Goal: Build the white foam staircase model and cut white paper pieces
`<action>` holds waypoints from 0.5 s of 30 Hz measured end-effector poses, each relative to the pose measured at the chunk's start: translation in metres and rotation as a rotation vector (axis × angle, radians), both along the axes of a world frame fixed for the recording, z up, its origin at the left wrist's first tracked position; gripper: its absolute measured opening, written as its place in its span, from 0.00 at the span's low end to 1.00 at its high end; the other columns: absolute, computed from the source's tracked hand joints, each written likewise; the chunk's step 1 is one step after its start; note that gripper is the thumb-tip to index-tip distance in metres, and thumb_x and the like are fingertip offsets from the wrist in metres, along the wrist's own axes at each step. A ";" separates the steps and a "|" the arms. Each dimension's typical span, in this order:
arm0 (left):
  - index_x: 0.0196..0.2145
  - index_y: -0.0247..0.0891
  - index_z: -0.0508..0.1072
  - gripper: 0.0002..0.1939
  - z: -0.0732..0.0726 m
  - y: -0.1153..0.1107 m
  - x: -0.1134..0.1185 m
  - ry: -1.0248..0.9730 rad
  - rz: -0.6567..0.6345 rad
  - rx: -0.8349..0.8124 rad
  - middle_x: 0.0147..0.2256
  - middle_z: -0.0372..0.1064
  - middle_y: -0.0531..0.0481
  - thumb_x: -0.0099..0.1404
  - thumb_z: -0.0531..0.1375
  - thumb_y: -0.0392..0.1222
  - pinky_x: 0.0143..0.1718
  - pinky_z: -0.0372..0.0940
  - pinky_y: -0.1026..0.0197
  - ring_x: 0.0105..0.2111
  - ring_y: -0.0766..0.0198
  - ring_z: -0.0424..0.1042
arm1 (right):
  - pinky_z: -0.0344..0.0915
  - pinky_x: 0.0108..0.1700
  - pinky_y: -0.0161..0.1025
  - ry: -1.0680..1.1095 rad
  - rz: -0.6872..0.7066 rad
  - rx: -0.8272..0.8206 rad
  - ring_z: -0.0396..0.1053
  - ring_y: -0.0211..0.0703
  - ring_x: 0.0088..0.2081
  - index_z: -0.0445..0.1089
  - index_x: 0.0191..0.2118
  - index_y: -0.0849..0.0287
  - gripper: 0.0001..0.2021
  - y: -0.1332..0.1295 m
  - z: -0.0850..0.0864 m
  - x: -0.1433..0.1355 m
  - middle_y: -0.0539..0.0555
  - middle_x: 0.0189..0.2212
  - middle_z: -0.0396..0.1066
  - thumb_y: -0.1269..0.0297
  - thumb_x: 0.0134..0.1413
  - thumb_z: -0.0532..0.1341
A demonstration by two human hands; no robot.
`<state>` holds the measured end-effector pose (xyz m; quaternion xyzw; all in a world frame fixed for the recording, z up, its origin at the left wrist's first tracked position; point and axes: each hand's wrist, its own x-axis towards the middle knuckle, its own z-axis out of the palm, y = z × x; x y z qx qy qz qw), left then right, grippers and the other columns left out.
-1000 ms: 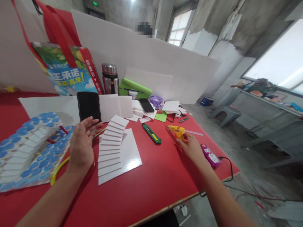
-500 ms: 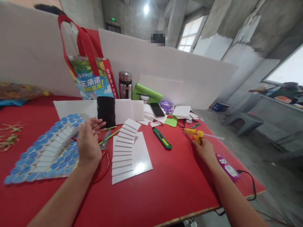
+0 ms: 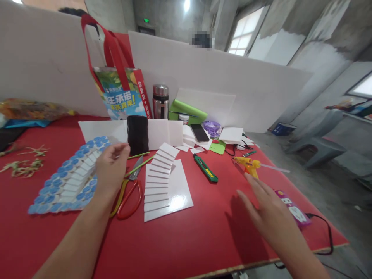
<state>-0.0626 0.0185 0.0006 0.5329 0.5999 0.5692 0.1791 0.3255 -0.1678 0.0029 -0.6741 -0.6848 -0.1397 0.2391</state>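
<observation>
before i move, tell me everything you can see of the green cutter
The green cutter has a long, slim, plastic-looking body with a yellow inset and darker tip. It lies flat, aslant, on the red table, right of the stepped white strips. The left hand and right hand are off it; no blade shows.

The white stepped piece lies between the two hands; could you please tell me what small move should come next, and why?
I would probably bring the right hand in to the stepped piece: that hand is open and empty, the glue gun lies beyond its fingers, and mostly bare table lies between.
</observation>
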 end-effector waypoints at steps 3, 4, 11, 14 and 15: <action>0.42 0.38 0.77 0.16 0.000 -0.003 -0.001 0.449 -0.072 -0.118 0.44 0.78 0.40 0.61 0.62 0.49 0.52 0.68 0.46 0.47 0.46 0.76 | 0.69 0.62 0.56 -0.015 0.123 -0.008 0.69 0.61 0.62 0.64 0.66 0.62 0.25 0.022 0.013 -0.035 0.67 0.61 0.71 0.53 0.72 0.55; 0.41 0.38 0.77 0.14 0.000 -0.004 -0.002 0.631 -0.107 -0.174 0.44 0.78 0.38 0.62 0.60 0.48 0.53 0.68 0.45 0.47 0.44 0.76 | 0.68 0.63 0.56 -0.031 0.155 -0.026 0.69 0.61 0.62 0.66 0.65 0.64 0.24 0.033 0.016 -0.045 0.68 0.61 0.71 0.55 0.71 0.55; 0.35 0.39 0.72 0.09 0.000 -0.009 -0.003 1.100 -0.201 -0.406 0.41 0.77 0.35 0.68 0.54 0.43 0.44 0.67 0.47 0.44 0.42 0.76 | 0.65 0.61 0.53 -0.029 0.074 -0.347 0.66 0.63 0.62 0.69 0.61 0.69 0.21 0.124 0.010 -0.079 0.70 0.60 0.70 0.61 0.69 0.59; 0.36 0.39 0.71 0.10 0.000 -0.011 0.001 1.077 -0.197 -0.429 0.41 0.77 0.36 0.69 0.51 0.42 0.41 0.66 0.50 0.44 0.43 0.77 | 0.64 0.57 0.52 -0.008 -0.008 -0.413 0.67 0.62 0.57 0.66 0.64 0.67 0.22 0.139 -0.012 -0.076 0.68 0.58 0.71 0.60 0.71 0.57; 0.37 0.39 0.71 0.10 0.000 -0.011 0.002 1.068 -0.200 -0.435 0.42 0.77 0.36 0.69 0.50 0.41 0.42 0.66 0.50 0.45 0.43 0.77 | 0.64 0.57 0.51 -0.014 -0.021 -0.425 0.67 0.62 0.56 0.65 0.65 0.67 0.23 0.141 -0.019 -0.074 0.68 0.57 0.72 0.60 0.71 0.57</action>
